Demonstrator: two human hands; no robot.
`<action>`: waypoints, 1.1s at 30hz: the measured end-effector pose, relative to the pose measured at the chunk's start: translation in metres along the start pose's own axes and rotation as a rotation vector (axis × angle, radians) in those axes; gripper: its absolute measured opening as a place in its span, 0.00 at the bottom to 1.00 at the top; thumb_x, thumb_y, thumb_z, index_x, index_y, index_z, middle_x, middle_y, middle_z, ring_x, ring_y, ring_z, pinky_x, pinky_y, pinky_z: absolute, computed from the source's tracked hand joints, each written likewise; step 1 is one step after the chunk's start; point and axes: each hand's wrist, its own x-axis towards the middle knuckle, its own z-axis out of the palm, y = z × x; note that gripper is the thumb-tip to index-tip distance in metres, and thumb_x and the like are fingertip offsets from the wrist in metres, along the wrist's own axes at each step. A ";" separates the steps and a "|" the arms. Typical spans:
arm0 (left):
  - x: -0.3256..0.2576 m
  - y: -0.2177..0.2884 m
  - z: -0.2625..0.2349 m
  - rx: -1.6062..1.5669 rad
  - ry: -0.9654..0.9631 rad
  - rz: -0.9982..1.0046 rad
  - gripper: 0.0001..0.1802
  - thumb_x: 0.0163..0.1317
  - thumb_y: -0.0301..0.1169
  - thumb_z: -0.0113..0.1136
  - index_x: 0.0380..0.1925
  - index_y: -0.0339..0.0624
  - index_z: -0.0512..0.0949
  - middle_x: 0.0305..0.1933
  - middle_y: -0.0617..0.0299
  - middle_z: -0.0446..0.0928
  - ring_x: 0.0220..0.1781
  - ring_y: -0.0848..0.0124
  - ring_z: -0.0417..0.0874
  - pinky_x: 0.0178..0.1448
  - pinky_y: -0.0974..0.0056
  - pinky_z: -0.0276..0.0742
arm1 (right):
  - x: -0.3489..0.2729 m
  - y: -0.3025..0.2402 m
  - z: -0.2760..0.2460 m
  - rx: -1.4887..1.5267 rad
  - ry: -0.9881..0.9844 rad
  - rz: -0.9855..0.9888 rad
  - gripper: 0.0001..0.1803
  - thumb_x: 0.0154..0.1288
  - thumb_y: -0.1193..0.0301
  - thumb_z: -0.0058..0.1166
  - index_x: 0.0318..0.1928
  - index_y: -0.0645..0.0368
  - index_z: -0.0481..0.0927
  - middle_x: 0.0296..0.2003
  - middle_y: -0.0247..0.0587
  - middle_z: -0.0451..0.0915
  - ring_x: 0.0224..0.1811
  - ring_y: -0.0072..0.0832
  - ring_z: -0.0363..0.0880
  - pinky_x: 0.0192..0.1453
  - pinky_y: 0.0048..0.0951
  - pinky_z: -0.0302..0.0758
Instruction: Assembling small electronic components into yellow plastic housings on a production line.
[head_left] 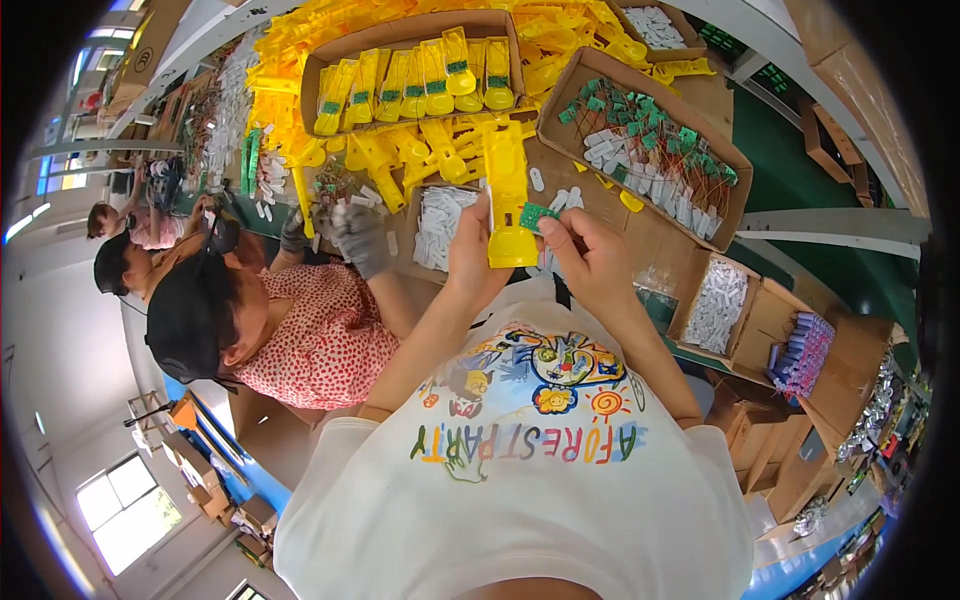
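Note:
Upright in my left hand [472, 254] is a yellow plastic housing [506, 165], long and hollow with a rounded lower end. A small green circuit board [537, 216] is pinched between the thumb and fingers of my right hand [588, 251], right beside the housing's lower part. Whether the board touches the housing I cannot tell. Just beyond my hands lie loose white plastic pieces [567, 198], and a box of white pieces [443, 226] stands to the left of the housing.
A cardboard box [410, 128] holds yellow housings with boards in a row. Another box [560, 139] holds wired green boards and white parts. Yellow housings [281, 95] pile up behind. At the right are a white-parts box [715, 303] and purple cylinders [800, 352]. A co-worker's gloved hands [360, 237] work close on the left.

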 end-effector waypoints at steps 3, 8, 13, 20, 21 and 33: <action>-0.003 -0.004 0.003 -0.040 -0.105 0.000 0.23 0.71 0.41 0.29 0.55 0.39 0.66 0.55 0.55 0.70 0.52 0.62 0.74 0.58 0.56 0.69 | 0.000 -0.006 0.001 -0.203 0.035 -0.099 0.11 0.62 0.68 0.53 0.27 0.61 0.73 0.20 0.41 0.73 0.17 0.35 0.73 0.21 0.33 0.67; -0.008 -0.005 0.015 -0.016 -0.142 -0.032 0.26 0.72 0.44 0.29 0.63 0.42 0.59 0.64 0.55 0.65 0.63 0.63 0.68 0.65 0.56 0.64 | -0.004 -0.014 0.007 -0.220 0.056 -0.128 0.09 0.61 0.71 0.53 0.27 0.62 0.72 0.18 0.42 0.70 0.16 0.32 0.69 0.20 0.31 0.63; -0.012 -0.008 0.020 0.041 -0.137 0.060 0.26 0.72 0.41 0.32 0.65 0.41 0.56 0.66 0.57 0.62 0.64 0.64 0.65 0.65 0.56 0.63 | -0.004 -0.016 0.007 -0.224 0.033 -0.123 0.09 0.59 0.71 0.55 0.26 0.63 0.73 0.17 0.43 0.71 0.15 0.32 0.69 0.19 0.31 0.62; -0.010 -0.017 0.009 0.161 -0.064 0.191 0.24 0.71 0.37 0.37 0.63 0.36 0.59 0.59 0.55 0.69 0.59 0.65 0.71 0.62 0.60 0.67 | -0.005 -0.014 0.001 -0.174 -0.079 0.144 0.14 0.56 0.67 0.57 0.19 0.64 0.76 0.12 0.44 0.74 0.14 0.37 0.74 0.20 0.34 0.68; -0.011 -0.018 0.009 0.195 -0.026 0.230 0.24 0.71 0.37 0.37 0.62 0.35 0.60 0.57 0.54 0.70 0.58 0.65 0.72 0.61 0.61 0.68 | -0.002 -0.014 0.000 -0.093 -0.103 0.210 0.14 0.55 0.67 0.58 0.19 0.64 0.77 0.13 0.44 0.75 0.13 0.34 0.75 0.20 0.33 0.68; -0.013 -0.021 0.009 0.363 0.023 0.338 0.23 0.62 0.25 0.43 0.59 0.32 0.64 0.53 0.55 0.74 0.51 0.70 0.76 0.56 0.66 0.70 | -0.001 0.006 -0.007 -0.341 -0.211 0.137 0.15 0.58 0.68 0.59 0.19 0.64 0.77 0.12 0.36 0.73 0.13 0.19 0.67 0.17 0.23 0.62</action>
